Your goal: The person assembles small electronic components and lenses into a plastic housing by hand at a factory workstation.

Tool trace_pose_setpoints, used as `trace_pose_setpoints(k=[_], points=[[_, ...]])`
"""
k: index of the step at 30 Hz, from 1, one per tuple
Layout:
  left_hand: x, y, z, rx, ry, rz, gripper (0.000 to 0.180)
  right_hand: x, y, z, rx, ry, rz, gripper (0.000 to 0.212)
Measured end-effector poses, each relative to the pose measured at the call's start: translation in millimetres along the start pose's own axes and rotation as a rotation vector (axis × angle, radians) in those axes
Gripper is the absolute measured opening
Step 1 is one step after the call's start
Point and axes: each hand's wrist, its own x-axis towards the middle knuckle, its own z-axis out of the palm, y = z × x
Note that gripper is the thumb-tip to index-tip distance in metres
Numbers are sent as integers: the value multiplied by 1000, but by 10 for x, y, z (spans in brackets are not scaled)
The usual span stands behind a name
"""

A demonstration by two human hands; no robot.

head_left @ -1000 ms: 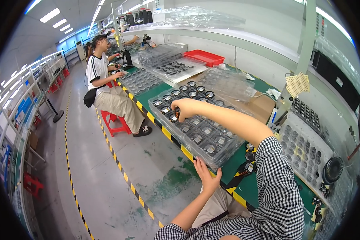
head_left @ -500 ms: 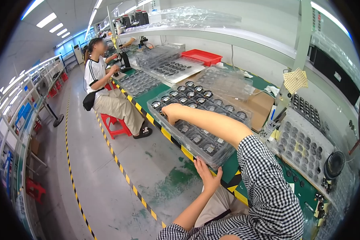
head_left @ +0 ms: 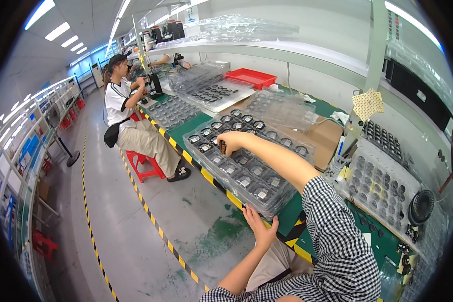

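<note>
- Your right hand [head_left: 232,141] is stretched out over the far part of the clear tray [head_left: 246,171]; fingers curled, pinching a small dark part w/ an orange bit [head_left: 223,147], held just above the tray's pockets.
- Your left hand [head_left: 258,226] is at the tray's near corner, fingers spread & pressed up against its edge.
- Tray sits on the green tabletop [head_left: 382,246], near end hanging over the yellow-black striped edge [head_left: 206,176]. Most pockets hold small round dark parts.
- Behind it: a stack of empty clear trays [head_left: 282,108] on a cardboard sheet [head_left: 327,136].
- To your right: another clear tray w/ round pockets [head_left: 382,176], a small black fan [head_left: 422,206] beside it.
- Further down the tabletop: more clear trays [head_left: 211,93], a red bin [head_left: 250,78].
- A co-worker [head_left: 131,121] in a white shirt sits on a red stool [head_left: 145,163] at the same tabletop, well apart from you, hands up at a small black device [head_left: 153,85].
- Grey floor [head_left: 116,226] w/ yellow-black line on your left.
</note>
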Motion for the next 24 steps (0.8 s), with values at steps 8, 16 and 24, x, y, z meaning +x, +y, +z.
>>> trace_pose_setpoints(k=[8,16,24], points=[[-5,-59,-68,16,-2,-24,101,31,-217,-102,-67,-29,23,69],[3,-32,-59,0,-6,-16,100,-98,395,-284,-50,57,155,69],[15,31,-22,-48,-26,-42,96,44,424,-175,-174,-160,159,76]])
